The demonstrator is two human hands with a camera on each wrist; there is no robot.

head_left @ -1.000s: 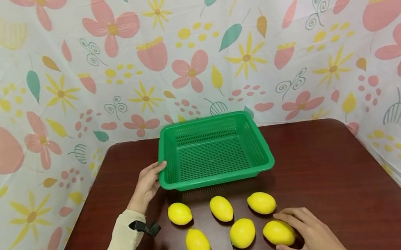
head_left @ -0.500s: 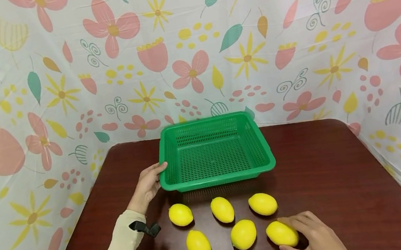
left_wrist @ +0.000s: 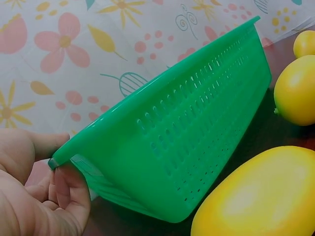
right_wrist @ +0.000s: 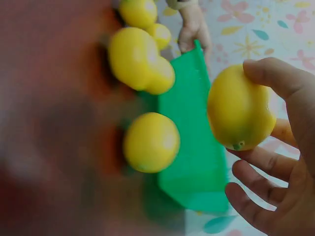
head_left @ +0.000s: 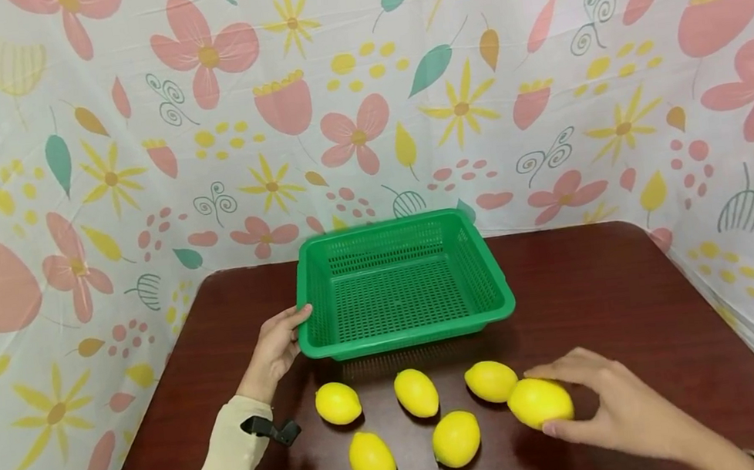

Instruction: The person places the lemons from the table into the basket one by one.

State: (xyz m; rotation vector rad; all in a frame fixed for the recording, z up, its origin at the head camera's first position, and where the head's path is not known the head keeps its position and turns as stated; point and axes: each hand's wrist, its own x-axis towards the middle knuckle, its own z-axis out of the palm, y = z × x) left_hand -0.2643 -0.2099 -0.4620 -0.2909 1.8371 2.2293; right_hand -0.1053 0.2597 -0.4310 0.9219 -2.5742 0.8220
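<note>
My left hand (head_left: 278,351) grips the left rim of a green plastic basket (head_left: 410,337), thumb on top and fingers beneath, as the left wrist view shows. Nothing lies in the basket. Between thumb and fingertips, my right hand (head_left: 608,398) pinches a lemon (head_left: 541,402), held above the table at the right. In the right wrist view that lemon (right_wrist: 240,108) has its stem end toward the camera. Close behind it in the head view sits another lemon (head_left: 491,382) on the table.
Several more lemons lie in front of the basket, among them a back-left lemon (head_left: 338,403), a middle lemon (head_left: 417,393), a front-left lemon (head_left: 372,461) and a front-middle lemon (head_left: 457,439). The dark wooden table (head_left: 608,302) meets a floral cloth (head_left: 350,60) behind.
My right hand has lifted the front-right lemon off the table, moving it slightly up and to the right. The left hand and basket have stayed put.
</note>
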